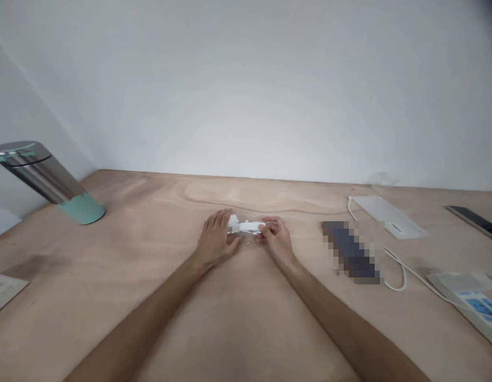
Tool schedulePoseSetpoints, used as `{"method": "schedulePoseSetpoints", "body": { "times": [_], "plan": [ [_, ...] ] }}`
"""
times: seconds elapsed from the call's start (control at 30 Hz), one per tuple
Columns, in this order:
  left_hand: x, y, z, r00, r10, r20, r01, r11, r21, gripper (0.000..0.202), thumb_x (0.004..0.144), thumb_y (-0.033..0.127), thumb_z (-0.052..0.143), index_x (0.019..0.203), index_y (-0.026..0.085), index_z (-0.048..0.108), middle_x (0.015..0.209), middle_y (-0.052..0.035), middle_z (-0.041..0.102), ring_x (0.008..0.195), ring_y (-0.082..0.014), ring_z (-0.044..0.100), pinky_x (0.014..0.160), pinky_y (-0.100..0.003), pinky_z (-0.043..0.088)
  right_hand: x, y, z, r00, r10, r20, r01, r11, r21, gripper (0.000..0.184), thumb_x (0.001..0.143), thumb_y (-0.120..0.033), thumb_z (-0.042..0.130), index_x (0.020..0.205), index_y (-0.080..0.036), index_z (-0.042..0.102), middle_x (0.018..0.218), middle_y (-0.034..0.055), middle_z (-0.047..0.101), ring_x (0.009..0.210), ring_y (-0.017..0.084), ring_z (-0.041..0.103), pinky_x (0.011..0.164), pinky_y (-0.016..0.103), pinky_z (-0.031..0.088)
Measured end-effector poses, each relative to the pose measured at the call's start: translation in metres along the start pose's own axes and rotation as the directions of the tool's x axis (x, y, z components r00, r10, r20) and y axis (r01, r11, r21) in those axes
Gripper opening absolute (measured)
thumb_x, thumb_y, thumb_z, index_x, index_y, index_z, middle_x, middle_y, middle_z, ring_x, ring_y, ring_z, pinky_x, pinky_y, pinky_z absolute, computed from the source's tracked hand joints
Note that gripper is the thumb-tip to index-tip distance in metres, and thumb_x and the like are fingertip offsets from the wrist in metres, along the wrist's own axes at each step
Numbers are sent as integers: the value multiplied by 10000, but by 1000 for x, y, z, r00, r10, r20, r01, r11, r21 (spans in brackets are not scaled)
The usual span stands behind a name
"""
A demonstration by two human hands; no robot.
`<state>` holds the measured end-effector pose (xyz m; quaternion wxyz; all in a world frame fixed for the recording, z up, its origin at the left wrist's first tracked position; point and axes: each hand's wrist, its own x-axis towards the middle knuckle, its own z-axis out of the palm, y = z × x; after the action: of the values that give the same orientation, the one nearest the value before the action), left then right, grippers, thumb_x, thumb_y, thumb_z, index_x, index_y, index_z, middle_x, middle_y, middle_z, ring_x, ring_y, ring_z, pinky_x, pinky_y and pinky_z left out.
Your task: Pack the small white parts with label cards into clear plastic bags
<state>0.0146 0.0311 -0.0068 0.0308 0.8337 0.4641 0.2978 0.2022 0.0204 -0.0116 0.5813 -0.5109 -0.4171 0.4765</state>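
At the middle of the wooden table lies a small white plastic piece (249, 227) with a long, rounded body; its exact kind is not clear. My left hand (216, 239) curves over a white and clear part (233, 224) at its left end, with the thumb in front on the table side. My right hand (277, 239) pinches the right end of the white piece between thumb and fingers. Shiny metal shows beneath it near the right thumb. Tiny bits (248, 243) lie on the wood just in front. My fingers hide both ends.
A steel and mint-green flask (50, 180) stands at left, near a printed sheet (7, 292). At right are a pixelated dark object (351, 249), a white cable (403, 278), a translucent white sleeve (389, 215), a dark phone-like slab (474, 222) and a blue-white package (468, 302). A wall (246, 95) rises behind.
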Motion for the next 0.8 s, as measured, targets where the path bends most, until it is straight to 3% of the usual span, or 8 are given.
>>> {"method": "schedulePoseSetpoints", "body": {
  "times": [0.23,0.4,0.57,0.8],
  "plan": [
    [0,-5,4,991,-89,100,90,996,-4,608,846,434,520,1352,150,340,1343,-150,471,1232,-307,412,1044,-492,306,0,1,0,997,-43,-57,42,999,-8,338,673,-385,668,918,-216,505,629,-70,430,542,113,499,474,260,522],
    [1,-1,0,987,-92,130,97,995,-31,597,851,462,521,1350,187,341,1299,-128,515,1202,-306,444,1079,-599,153,0,-1,0,998,-9,-57,7,1000,-29,359,666,-400,704,897,-217,500,623,-58,500,540,127,545,499,274,529],
    [2,4,-7,990,-38,139,53,993,-105,539,837,440,554,1299,213,391,1228,-109,544,1140,-290,474,1014,-514,297,1,0,0,1000,16,-13,-17,999,-31,404,606,-443,770,748,-201,479,675,-4,613,518,120,562,466,247,482],
    [-1,5,-3,996,21,91,3,967,-254,381,796,320,585,1122,193,434,1135,-123,539,1066,-274,493,936,-451,383,1,3,3,999,16,28,-14,996,-84,429,589,-491,777,695,-210,470,499,-50,556,380,99,457,358,215,335]
  ]
}}
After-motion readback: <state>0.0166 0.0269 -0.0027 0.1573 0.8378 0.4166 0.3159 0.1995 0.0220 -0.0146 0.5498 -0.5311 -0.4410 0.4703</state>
